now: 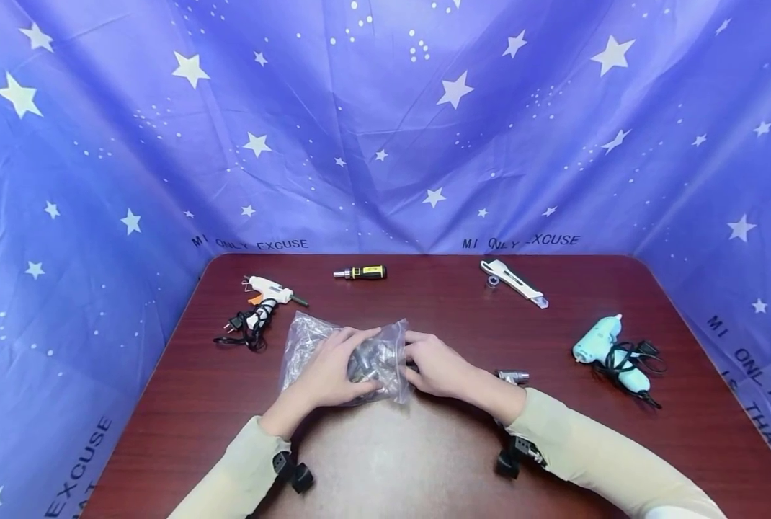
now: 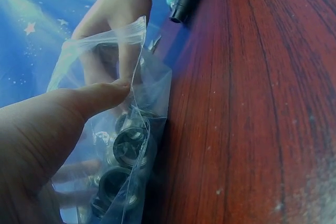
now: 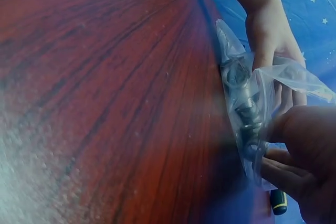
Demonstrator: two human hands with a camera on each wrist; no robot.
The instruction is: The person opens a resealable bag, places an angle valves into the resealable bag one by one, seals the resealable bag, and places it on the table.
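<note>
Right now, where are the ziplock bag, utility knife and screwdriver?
Ziplock bag (image 1: 304, 344): head view, clear side wall.
Utility knife (image 1: 514, 282): head view, white handle.
Screwdriver (image 1: 367, 273): head view, handle.

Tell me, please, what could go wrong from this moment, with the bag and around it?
First, the clear bag holds several loose metal parts; if its zip edge, beside the right grip, is open and tips down, some might spill onto the table.

Second, the thin plastic might tear on the hard parts if squeezed or pulled.

Third, a separate metal piece lies close to the right forearm, so a sideways movement could knock it.
</note>
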